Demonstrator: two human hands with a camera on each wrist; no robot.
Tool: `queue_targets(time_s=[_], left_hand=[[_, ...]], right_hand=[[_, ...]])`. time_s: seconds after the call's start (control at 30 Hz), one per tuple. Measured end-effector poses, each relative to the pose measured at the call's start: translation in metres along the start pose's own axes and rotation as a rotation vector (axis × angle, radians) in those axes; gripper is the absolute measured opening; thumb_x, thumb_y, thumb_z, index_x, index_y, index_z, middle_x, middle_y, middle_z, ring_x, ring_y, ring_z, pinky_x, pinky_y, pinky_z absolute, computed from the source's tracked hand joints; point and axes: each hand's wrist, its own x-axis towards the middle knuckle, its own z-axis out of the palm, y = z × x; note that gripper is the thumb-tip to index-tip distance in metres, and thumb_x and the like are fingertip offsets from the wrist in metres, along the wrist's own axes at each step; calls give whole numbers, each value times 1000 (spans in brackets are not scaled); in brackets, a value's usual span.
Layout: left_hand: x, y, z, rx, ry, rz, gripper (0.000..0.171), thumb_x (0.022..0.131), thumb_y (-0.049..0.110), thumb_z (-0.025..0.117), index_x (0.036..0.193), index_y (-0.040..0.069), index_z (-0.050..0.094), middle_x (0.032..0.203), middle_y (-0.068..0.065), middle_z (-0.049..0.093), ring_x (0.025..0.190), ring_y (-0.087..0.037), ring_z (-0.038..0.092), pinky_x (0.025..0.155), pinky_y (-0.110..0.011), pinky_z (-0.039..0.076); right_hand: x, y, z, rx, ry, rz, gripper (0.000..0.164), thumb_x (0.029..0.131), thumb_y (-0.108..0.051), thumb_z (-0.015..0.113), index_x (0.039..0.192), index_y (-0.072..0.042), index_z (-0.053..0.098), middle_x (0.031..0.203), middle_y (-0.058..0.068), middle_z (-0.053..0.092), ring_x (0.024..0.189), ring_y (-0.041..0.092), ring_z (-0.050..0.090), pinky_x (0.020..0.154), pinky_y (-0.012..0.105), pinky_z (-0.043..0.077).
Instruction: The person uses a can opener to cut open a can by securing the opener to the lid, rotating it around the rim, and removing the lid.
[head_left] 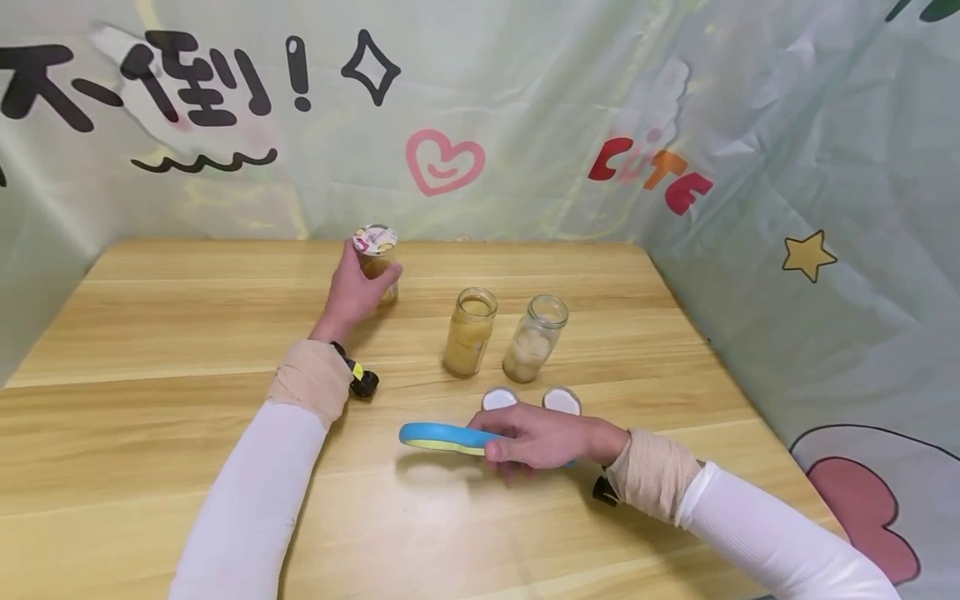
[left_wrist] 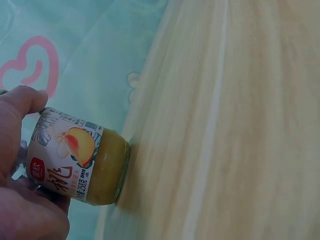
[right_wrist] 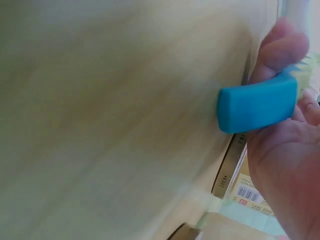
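Observation:
At the back of the table, my left hand [head_left: 356, 287] grips a glass jar [head_left: 380, 265] with a patterned lid. The left wrist view shows a peach picture on the label of this jar [left_wrist: 70, 155], with yellow contents below it. My right hand [head_left: 543, 435] holds a blue and light-green jar opener [head_left: 442, 433] above the front part of the table. Its blue end [right_wrist: 257, 105] and toothed green inner edge show in the right wrist view. The palm covers part of the opener in the head view.
Two lidless glass jars stand mid-table, one with yellow contents [head_left: 468, 337] and one with pale pieces [head_left: 530, 343]. Two lids, left [head_left: 498, 398] and right [head_left: 562, 401], lie white side up just beyond my right hand. A printed curtain [head_left: 525, 83] borders the wooden table [head_left: 187, 333].

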Motion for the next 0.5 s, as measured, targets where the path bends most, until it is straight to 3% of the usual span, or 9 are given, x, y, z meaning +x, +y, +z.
queue_targets(time_s=[0.17,0.23,0.37,0.5], left_hand=[[-7,1,-3,13,-16,-15,81,98,36,70,159,13,23,163,-14,39,155,-31,34,129,-51,26],[-10,0,-4,13,-21,-13,81,98,36,70,160,13,23,163,-14,40,155,-32,34,129,-52,26],[-17,1,-7,13,-39,-4,82,99,37,69,161,14,21,165,-14,38,157,-32,31,130,-54,24],[-23,1,-9,39,-52,-7,84,98,43,70,161,15,22,165,-13,38,157,-30,30,130,-53,24]], right_hand=[[1,-3,1,-28,23,-25,56,106,-57,40,131,-10,57,95,15,67,65,14,64,51,22,49],[1,-5,1,-40,35,-5,52,109,-52,38,127,-10,61,97,12,65,61,11,59,50,21,47],[1,-8,3,-42,58,79,48,109,-48,44,110,-8,70,85,4,64,52,5,49,48,19,42],[1,-9,5,-15,57,159,48,107,-50,51,99,-8,73,78,2,70,47,5,48,44,19,40]])
